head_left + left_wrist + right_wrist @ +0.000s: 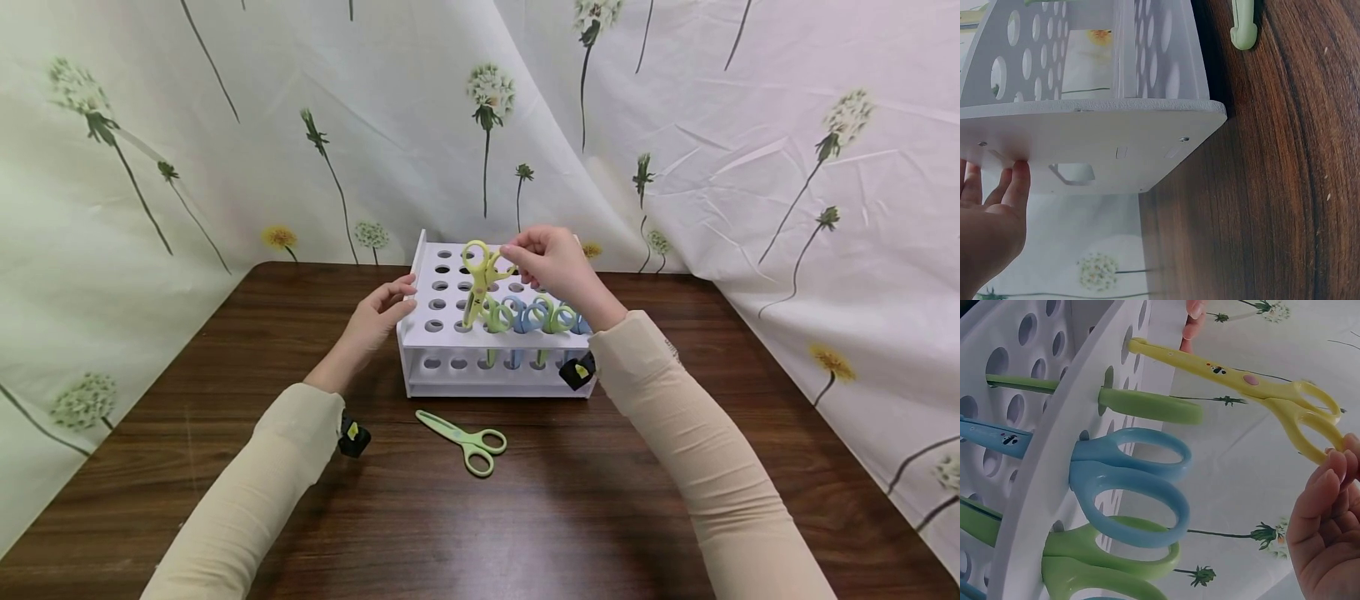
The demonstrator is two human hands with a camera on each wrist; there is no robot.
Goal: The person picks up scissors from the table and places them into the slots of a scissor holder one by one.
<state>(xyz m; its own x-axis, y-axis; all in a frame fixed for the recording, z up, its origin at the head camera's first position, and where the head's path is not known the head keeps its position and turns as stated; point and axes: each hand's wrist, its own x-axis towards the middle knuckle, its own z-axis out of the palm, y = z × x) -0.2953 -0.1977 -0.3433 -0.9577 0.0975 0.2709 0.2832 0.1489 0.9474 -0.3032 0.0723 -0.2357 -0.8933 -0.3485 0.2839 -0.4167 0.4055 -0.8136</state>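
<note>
Yellow scissors (pixel 477 287) hang blade-down over the front row of a white holed rack (pixel 450 337). My right hand (pixel 555 262) pinches one of their finger loops. In the right wrist view the tip of the yellow scissors (pixel 1210 369) is right at a hole in the top board. My left hand (pixel 378 312) rests its fingertips on the rack's left side panel (pixel 1085 144), fingers loosely extended. Green scissors (pixel 1147 405) and blue scissors (pixel 1129 469) stand in the front-row holes, handles up, to the right of the yellow pair.
Another pair of green scissors (pixel 468 439) lies on the dark wooden table (pixel 570 508) in front of the rack, handles to the right. A white cloth with printed flowers (pixel 637 125) hangs behind the table and along its sides.
</note>
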